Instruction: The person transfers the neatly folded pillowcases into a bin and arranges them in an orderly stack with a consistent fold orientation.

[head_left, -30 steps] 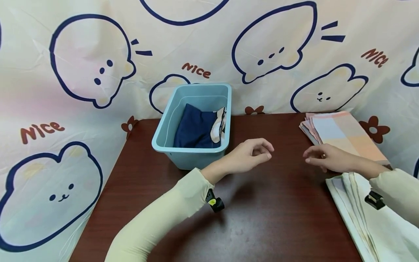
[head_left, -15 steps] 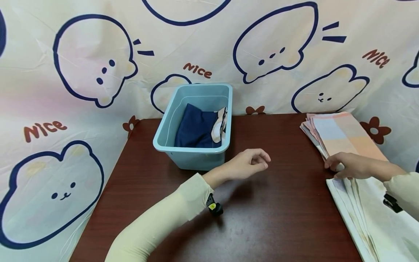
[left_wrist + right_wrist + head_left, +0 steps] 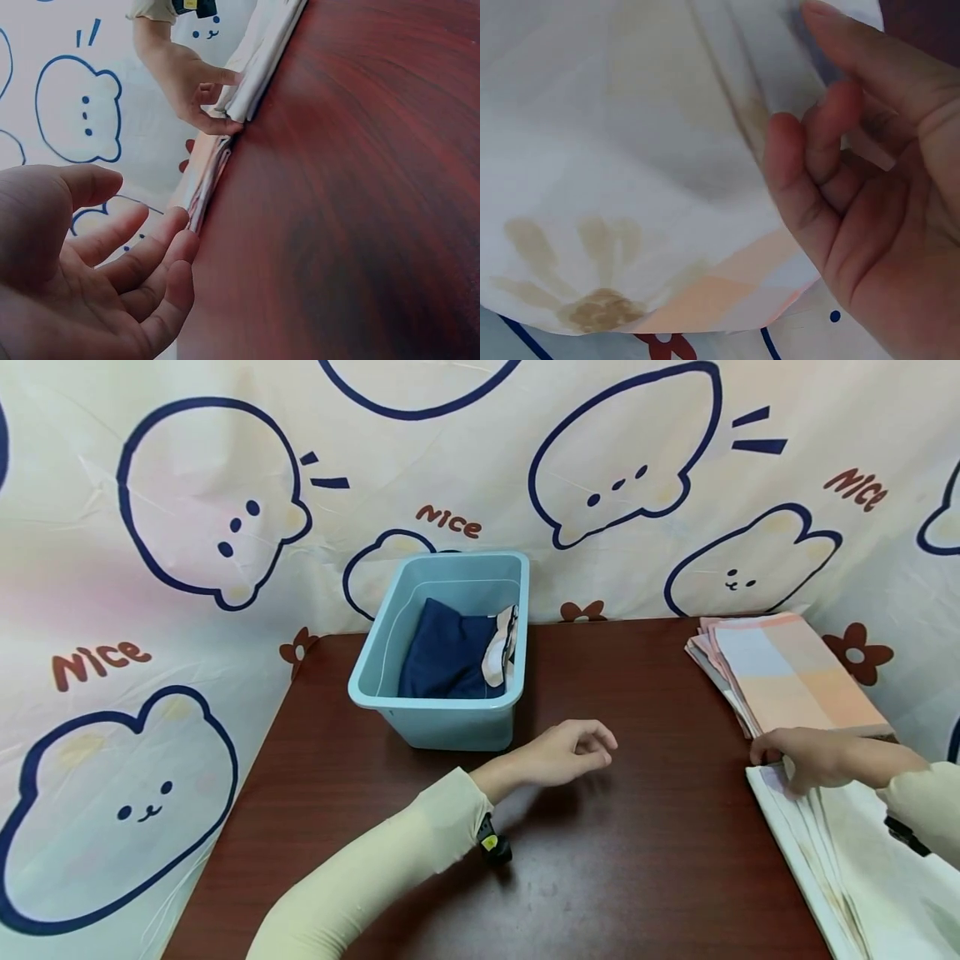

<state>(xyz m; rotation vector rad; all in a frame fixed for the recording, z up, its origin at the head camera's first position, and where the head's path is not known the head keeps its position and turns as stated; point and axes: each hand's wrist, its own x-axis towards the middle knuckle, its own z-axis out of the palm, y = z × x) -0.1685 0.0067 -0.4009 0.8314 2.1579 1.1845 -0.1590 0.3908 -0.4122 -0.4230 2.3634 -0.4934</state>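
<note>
At the right side of the table my right hand [image 3: 813, 756] pinches the near-left corner of a folded white cloth [image 3: 877, 860]. In the left wrist view its thumb lies over the layered edge and a finger reaches round the corner. Brown flower prints show on this cloth [image 3: 630, 165] in the right wrist view; where the fingertips meet the fabric is partly hidden. My left hand [image 3: 566, 752] hovers over the middle of the table, fingers loosely bent, holding nothing. Just behind the white cloth lies a folded pink, orange and pale blue checked cloth [image 3: 795, 677].
A light blue plastic bin [image 3: 450, 722] stands toward the back of the dark red-brown table [image 3: 637, 877]. Inside it are a navy cloth [image 3: 450, 652] and a cream-and-black patterned piece [image 3: 501, 647]. A printed cartoon curtain [image 3: 225, 485] rises behind the table.
My right hand has moved right and slightly down, from above the table to the white cloth's corner. The left hand has sunk a little. Bin and cloths look unmoved.
</note>
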